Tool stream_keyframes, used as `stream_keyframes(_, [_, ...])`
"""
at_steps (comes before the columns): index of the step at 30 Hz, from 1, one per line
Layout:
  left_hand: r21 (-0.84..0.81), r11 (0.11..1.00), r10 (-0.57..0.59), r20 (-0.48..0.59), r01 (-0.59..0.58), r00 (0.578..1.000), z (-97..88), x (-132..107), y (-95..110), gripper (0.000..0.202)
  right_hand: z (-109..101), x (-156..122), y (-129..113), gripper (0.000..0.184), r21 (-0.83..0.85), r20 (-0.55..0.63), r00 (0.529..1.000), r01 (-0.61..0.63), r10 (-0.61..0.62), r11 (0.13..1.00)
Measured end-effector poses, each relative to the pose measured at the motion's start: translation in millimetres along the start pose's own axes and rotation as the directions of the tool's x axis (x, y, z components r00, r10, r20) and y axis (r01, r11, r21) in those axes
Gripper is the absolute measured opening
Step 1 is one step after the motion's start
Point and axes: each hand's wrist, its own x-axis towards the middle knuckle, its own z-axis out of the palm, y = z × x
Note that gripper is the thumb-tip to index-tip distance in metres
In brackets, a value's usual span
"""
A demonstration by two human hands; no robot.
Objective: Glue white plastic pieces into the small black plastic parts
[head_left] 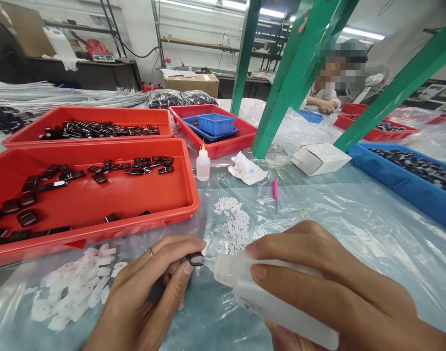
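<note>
As our left hand point(137, 292) pinches the part point(196, 260), lower centre, our right hand point(341, 278) grips the bottle point(264, 298), likely soft, best held mid-body

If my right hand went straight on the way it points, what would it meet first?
Led by the nozzle of the white bottle it grips, your right hand would probably meet the small black part in your left hand; whether they touch is unclear.
</note>
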Motion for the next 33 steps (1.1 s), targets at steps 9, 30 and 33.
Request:
stream_keyframes(9, [0.026, 1.0, -0.009, -0.009, 0.009, 1.0, -2.0, 1, 0, 0.026, -2, 7, -7, 0.022, -0.062, -0.087, 0.996, -0.027, 0.022, 0.998])
stream_keyframes(30, [0.072, 0.992, 0.102, 0.001, -0.101, 0.995, -7.0, 2, -4, 0.025, -3, 0, -8, 0.012, -0.156, -0.118, 0.992, 0.026, -0.045, 0.987])
stream_keyframes(33, [0.068, 0.992, 0.109, 0.013, -0.11, 0.994, -7.5, 2, -6, 0.027, -3, -6, -11, 0.025, -0.115, -0.033, 0.999, -0.005, 0.001, 0.993])
